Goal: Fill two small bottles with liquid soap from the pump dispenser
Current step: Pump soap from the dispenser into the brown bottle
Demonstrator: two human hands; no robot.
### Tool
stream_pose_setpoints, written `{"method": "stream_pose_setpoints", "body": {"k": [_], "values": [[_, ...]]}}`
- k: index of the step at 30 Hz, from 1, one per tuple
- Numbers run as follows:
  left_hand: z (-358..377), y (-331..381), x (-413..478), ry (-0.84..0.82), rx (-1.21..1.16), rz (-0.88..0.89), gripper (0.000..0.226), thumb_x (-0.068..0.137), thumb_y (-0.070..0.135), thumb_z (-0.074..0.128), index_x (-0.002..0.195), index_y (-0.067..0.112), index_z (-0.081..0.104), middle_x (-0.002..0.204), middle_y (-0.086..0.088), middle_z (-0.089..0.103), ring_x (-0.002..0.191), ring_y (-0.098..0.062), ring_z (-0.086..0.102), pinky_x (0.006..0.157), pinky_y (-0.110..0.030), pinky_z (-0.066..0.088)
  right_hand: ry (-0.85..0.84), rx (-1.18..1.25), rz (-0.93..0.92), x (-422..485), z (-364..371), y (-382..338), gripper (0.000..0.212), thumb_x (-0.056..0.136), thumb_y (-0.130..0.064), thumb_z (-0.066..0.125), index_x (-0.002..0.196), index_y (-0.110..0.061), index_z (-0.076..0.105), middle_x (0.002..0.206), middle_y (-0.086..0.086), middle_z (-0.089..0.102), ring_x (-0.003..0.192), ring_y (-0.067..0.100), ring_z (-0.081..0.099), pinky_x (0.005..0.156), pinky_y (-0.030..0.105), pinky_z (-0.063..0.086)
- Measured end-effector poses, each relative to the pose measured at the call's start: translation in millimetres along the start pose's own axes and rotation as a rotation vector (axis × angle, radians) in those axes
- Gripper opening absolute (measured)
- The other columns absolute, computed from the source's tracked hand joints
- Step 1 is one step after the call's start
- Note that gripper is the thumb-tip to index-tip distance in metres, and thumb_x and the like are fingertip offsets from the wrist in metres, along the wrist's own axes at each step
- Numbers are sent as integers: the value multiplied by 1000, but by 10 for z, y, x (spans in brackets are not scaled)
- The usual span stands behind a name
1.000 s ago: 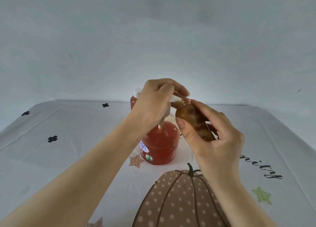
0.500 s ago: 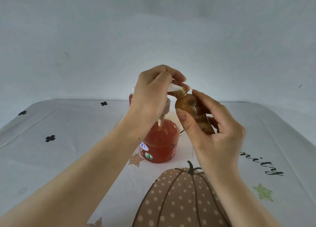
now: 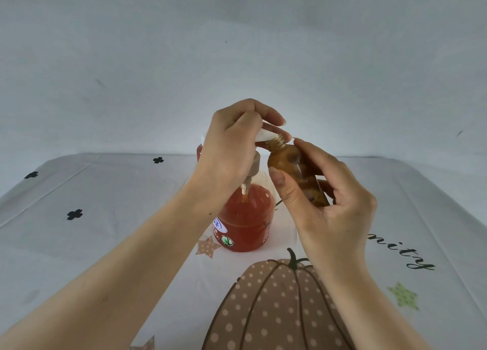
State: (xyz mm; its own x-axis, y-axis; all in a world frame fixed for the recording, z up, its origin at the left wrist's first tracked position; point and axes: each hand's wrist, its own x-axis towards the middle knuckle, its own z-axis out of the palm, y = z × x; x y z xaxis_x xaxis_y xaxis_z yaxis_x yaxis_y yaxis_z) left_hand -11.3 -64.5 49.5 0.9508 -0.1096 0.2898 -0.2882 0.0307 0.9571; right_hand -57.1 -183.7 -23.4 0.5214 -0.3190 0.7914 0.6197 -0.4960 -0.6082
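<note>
A clear pump dispenser [image 3: 243, 223] with red-orange liquid soap stands at the table's middle. Its white pump head [image 3: 264, 136] is raised, and my left hand [image 3: 232, 152] lies over it with the fingers curled round it. My right hand [image 3: 324, 199] grips a small amber bottle [image 3: 292, 165], tilted, its threaded open neck touching the pump's spout. The small bottle looks largely filled with brownish liquid. A second container with a white cap and red content [image 3: 200, 147] peeks out behind my left hand, mostly hidden.
The table carries a white cloth [image 3: 105, 217] printed with a dotted pumpkin [image 3: 276, 310], stars, black clovers and cursive lettering at the right. A plain pale wall [image 3: 237, 59] stands right behind the table.
The pump head has risen with my left hand on it. My right hand has lifted the small bottle along, keeping its neck at the spout.
</note>
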Motion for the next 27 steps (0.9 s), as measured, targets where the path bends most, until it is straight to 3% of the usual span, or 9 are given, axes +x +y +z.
{"method": "stream_pose_setpoints", "body": {"k": [7, 11, 18, 21, 24, 27], "values": [[-11, 24, 5, -36, 54, 3, 38, 88, -2, 29, 96, 2, 66, 77, -10, 74, 75, -31, 45, 68, -42, 34, -6, 9, 9, 3, 1, -5, 40, 82, -48, 71, 119, -31, 65, 98, -11, 72, 89, 14, 69, 79, 24, 55], [-30, 43, -10, -86, 77, -27, 40, 90, -3, 28, 102, 4, 65, 86, -11, 73, 69, -31, 42, 50, -30, 31, -8, 1, 16, -12, -2, 14, 43, 82, -45, 72, 119, -24, 68, 97, -7, 73, 89, 14, 70, 78, 20, 53], [-54, 23, -8, -160, 194, -59, 38, 90, -2, 28, 100, 2, 65, 97, -12, 73, 58, -38, 39, 43, -24, 35, -26, -47, 2, -30, -41, 23, 40, 78, -44, 74, 116, -32, 67, 97, -19, 69, 88, 13, 69, 79, 25, 55], [-64, 41, -16, -159, 214, -46, 36, 91, -2, 29, 99, 1, 64, 100, -15, 72, 54, -37, 37, 46, -28, 34, -20, -37, 9, -32, -39, 8, 40, 77, -45, 74, 115, -35, 66, 97, -22, 68, 88, 13, 70, 79, 26, 56], [-56, 31, -6, -101, 268, 10, 36, 91, 2, 32, 99, 9, 66, 98, -7, 73, 63, -51, 52, 51, -33, 41, -12, -27, 14, -22, -22, 11, 41, 78, -46, 74, 115, -34, 65, 99, -22, 68, 90, 11, 69, 80, 26, 56], [-44, 12, 17, -24, 264, 58, 33, 91, 6, 36, 99, 15, 67, 94, -2, 73, 70, -40, 57, 48, -23, 41, 0, -21, 9, -7, -6, 22, 46, 80, -47, 74, 119, -24, 68, 100, -13, 71, 92, 12, 69, 81, 25, 55]]}}
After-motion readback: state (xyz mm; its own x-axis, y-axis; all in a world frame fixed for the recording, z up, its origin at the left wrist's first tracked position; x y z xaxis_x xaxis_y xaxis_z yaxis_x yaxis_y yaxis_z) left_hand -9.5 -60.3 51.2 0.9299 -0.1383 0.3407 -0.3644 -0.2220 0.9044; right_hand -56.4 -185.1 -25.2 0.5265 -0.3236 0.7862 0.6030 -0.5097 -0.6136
